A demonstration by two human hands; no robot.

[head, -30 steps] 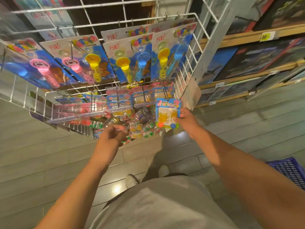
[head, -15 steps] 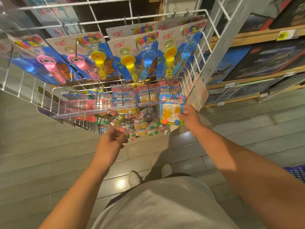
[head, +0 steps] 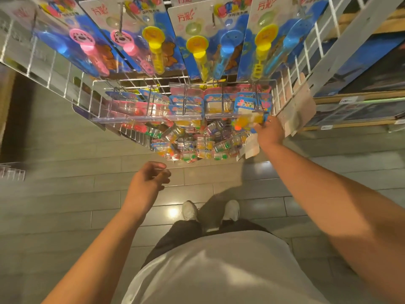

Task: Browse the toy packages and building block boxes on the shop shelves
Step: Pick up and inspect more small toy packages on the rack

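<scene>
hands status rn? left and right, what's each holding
Left hand: open, fingers loosely curled, holding nothing, below the wire rack.
Right hand: grips the small toy package at the rack's right end.

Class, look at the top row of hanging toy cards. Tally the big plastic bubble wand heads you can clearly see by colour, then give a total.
Pink bubble wand heads: 2
Yellow bubble wand heads: 3
Blue bubble wand heads: 2
Total: 7

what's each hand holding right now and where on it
Right hand pinches the small toy packet at its lower right corner; left hand holds nothing.
</scene>
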